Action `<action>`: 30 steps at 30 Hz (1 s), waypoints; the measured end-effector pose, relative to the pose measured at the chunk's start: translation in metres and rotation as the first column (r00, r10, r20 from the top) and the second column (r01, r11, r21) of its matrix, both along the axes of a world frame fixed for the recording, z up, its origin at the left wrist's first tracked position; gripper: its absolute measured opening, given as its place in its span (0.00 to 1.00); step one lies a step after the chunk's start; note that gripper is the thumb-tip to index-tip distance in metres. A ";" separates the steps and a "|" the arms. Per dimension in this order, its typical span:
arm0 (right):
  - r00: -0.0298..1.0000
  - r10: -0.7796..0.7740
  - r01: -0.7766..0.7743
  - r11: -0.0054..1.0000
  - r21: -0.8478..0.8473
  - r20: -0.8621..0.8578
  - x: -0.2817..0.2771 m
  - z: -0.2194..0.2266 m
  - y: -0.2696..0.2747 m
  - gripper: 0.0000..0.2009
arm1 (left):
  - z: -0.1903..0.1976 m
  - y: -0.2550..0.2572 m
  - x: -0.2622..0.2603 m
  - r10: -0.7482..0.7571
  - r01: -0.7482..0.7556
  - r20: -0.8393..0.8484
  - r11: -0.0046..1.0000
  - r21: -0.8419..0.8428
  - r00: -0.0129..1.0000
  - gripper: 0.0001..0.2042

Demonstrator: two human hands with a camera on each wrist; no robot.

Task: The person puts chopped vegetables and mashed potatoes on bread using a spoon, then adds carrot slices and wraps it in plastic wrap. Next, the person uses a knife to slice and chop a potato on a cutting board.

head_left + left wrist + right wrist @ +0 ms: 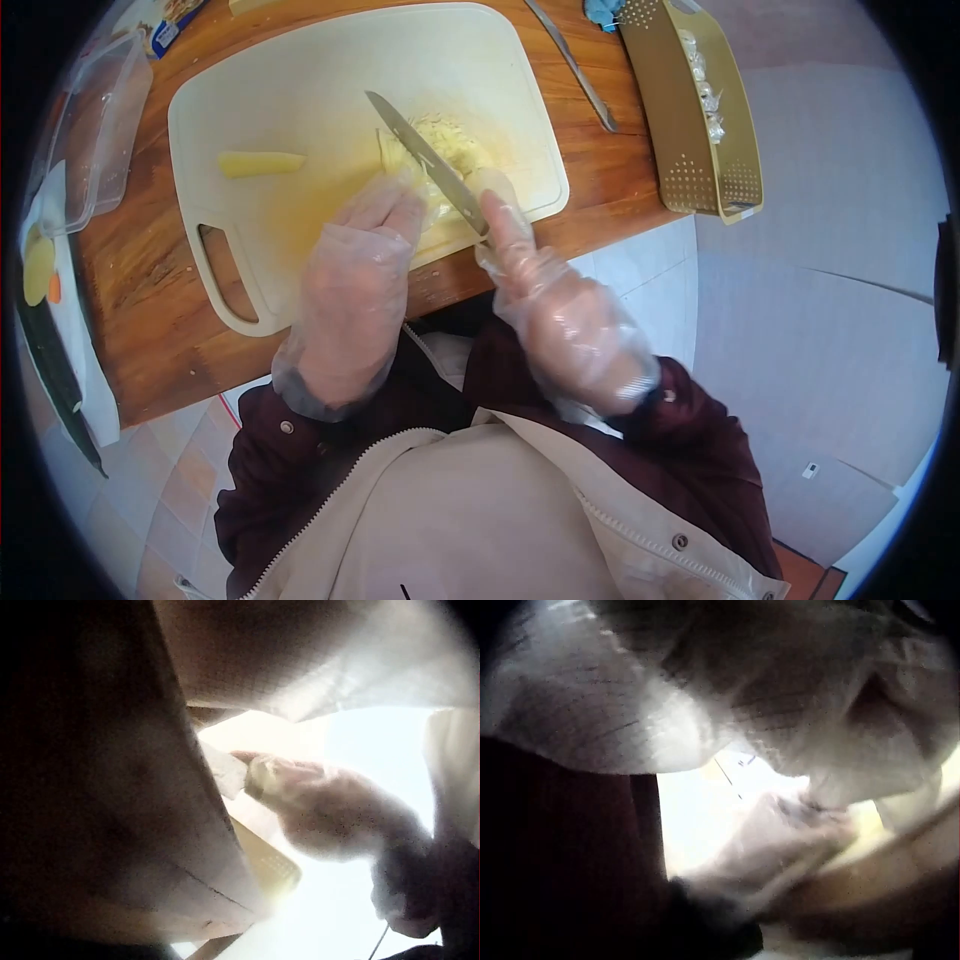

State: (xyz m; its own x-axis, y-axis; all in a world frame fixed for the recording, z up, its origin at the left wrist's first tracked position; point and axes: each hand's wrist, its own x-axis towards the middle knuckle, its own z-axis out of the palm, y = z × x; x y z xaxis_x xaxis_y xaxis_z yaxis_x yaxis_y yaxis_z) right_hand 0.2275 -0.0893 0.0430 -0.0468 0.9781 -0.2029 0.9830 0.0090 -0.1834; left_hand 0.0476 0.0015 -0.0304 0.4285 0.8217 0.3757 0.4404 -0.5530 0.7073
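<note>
My right hand (560,300), in a clear plastic glove, grips a knife (425,155) with its index finger laid along the blade near the handle. The blade slants across a pile of pale yellow vegetable shreds (455,140) on a cream cutting board (350,60). Close to the left of the blade, my gloved left hand (355,285) rests its outstretched fingers on the near side of the shreds. Its fingertips partly cover what lies beneath them. A yellow slab-like piece (260,164) lies apart toward the board's left. Both wrist views are dark or glaring; the left one shows my right hand (330,802).
A clear plastic tub (100,135) stands left of the board. Nearer along that edge lie a long dark green cucumber (55,365), a yellow slice (39,268) and an orange piece (54,288). On the right are a slim metal utensil (575,65) and a tan perforated basket (690,165).
</note>
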 end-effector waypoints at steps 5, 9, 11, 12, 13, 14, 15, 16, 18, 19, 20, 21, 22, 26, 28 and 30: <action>0.949 -0.020 0.068 0.988 0.142 -0.315 0.013 -0.048 0.011 0.32 | 0.006 -0.001 0.001 -0.019 0.018 -0.045 1.000 -0.016 0.999 0.08; 0.793 -0.073 0.078 0.997 -0.018 -0.604 0.025 -0.008 0.015 0.30 | 0.000 -0.002 0.001 0.000 0.000 0.002 0.997 -0.083 1.000 0.08; 0.893 -0.116 0.086 0.992 -0.088 -0.435 0.012 0.022 0.015 0.30 | -0.004 -0.002 0.001 0.012 -0.008 0.039 0.994 -0.112 0.999 0.08; 0.966 -0.122 0.102 0.990 -0.098 -0.228 0.006 0.029 0.011 0.30 | -0.006 -0.003 0.002 0.021 -0.016 0.065 0.997 -0.072 0.998 0.09; 0.965 -0.123 0.102 0.990 -0.102 -0.231 0.002 0.025 0.009 0.30 | -0.007 -0.002 0.002 0.026 -0.023 0.091 0.999 -0.034 0.995 0.09; 0.990 -0.107 0.093 0.984 -0.151 -0.089 -0.002 0.014 0.007 0.29 | -0.005 -0.002 0.002 0.026 -0.022 0.088 0.999 -0.038 0.996 0.09; 0.995 -0.082 0.091 0.976 -0.198 0.054 -0.005 0.004 0.004 0.29 | -0.001 -0.001 0.002 0.027 -0.026 0.051 0.999 -0.019 0.998 0.09; 0.995 -0.086 0.095 0.975 -0.198 0.052 -0.005 -0.009 0.003 0.29 | 0.002 -0.001 0.003 0.027 -0.027 0.013 1.000 0.002 1.000 0.08; 0.967 -0.076 0.091 0.995 0.049 -0.245 -0.001 -0.032 0.004 0.29 | -0.004 -0.003 0.003 0.031 -0.031 0.026 1.000 0.000 0.999 0.09; 0.965 -0.074 0.091 0.994 0.057 -0.252 0.003 -0.034 0.007 0.29 | -0.006 -0.003 0.002 0.043 -0.043 0.041 0.999 -0.002 0.998 0.09; 0.890 -0.124 0.146 0.989 0.016 -0.439 0.009 -0.035 0.010 0.29 | -0.003 -0.003 0.000 0.042 -0.042 0.033 0.999 0.007 0.999 0.09; 0.837 -0.142 0.167 0.986 -0.001 -0.528 0.014 -0.032 0.011 0.30 | 0.000 -0.003 -0.001 0.016 -0.016 0.005 0.997 -0.075 1.000 0.10; 0.775 -0.159 0.186 0.982 -0.019 -0.611 0.018 -0.030 0.013 0.30 | 0.002 -0.002 -0.002 -0.009 0.005 -0.020 0.988 -0.157 1.000 0.11; 0.805 -0.219 0.267 0.964 0.007 -0.551 0.037 -0.006 0.014 0.20 | 0.019 -0.002 0.003 0.066 -0.067 -0.021 0.997 -0.027 0.998 0.17; 0.921 -0.048 0.112 0.983 0.145 -0.386 0.046 -0.003 0.012 0.18 | 0.042 0.001 0.006 0.177 -0.203 -0.282 0.977 -0.067 0.943 0.28; 0.865 -0.145 0.187 0.982 0.041 -0.481 0.039 0.004 0.007 0.17 | 0.041 0.007 0.010 0.172 -0.201 -0.317 0.978 -0.062 0.933 0.31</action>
